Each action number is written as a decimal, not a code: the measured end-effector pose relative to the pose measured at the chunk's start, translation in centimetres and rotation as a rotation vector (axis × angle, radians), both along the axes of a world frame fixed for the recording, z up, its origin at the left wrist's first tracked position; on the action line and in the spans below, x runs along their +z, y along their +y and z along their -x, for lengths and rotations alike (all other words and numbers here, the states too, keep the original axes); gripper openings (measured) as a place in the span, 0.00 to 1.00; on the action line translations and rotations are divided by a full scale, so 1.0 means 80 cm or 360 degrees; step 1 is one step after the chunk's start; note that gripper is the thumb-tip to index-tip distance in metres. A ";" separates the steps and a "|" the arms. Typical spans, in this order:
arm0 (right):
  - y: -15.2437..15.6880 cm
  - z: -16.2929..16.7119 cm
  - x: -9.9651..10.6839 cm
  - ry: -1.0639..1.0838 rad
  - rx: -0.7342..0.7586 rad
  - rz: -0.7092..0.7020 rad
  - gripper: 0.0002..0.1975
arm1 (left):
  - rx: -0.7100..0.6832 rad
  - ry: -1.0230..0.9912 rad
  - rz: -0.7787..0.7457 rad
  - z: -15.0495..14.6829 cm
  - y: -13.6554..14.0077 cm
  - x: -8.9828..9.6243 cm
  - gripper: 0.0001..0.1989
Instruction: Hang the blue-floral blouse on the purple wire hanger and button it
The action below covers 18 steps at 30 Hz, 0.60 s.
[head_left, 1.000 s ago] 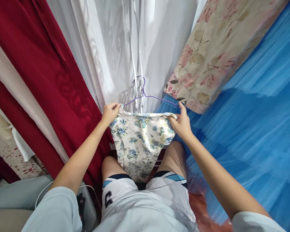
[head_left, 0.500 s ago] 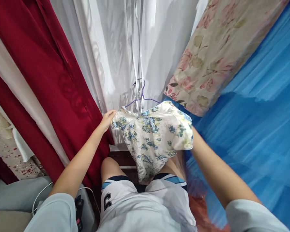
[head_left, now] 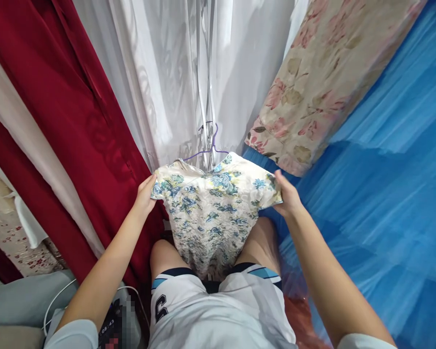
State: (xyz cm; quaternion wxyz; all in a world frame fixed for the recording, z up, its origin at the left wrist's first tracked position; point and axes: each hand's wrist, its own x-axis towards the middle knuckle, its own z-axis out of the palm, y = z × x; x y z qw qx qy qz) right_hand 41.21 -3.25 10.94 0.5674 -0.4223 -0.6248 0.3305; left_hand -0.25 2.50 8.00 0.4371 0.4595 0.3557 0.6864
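A cream blouse (head_left: 214, 208) with blue, green and yellow flowers is spread between my hands, its lower part hanging over my lap. A thin purple hanger (head_left: 215, 140) sits inside its neckline, the hook sticking up in front of the white cloth. My left hand (head_left: 145, 194) pinches the end of the left sleeve. On the other side my right hand (head_left: 288, 195) grips the right sleeve end, thumb on top. Fingers behind the fabric are partly hidden.
Dark red drapes (head_left: 76, 135) hang at the left and white curtains (head_left: 160, 87) straight ahead. To the right are a floral cloth (head_left: 298, 97) and blue tulle (head_left: 378, 194). A white cable (head_left: 47, 305) loops near grey cushions at the lower left.
My right hand, hidden behind the sleeve before, now shows at its end. The blouse's right sleeve is pulled out flat, and my left hand has shifted slightly left and down.
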 end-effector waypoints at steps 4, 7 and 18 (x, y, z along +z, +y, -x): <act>-0.009 0.005 0.015 0.0298 0.0055 0.0082 0.23 | 0.0032 0.0059 -0.0310 -0.009 -0.021 0.033 0.20; -0.009 0.014 0.032 0.0391 -0.0064 -0.0035 0.23 | 0.0045 0.0255 -0.0557 -0.022 -0.037 0.062 0.28; -0.185 0.040 -0.027 0.0144 0.0440 -0.0164 0.30 | 0.0419 0.1296 -0.0875 -0.123 -0.055 0.048 0.35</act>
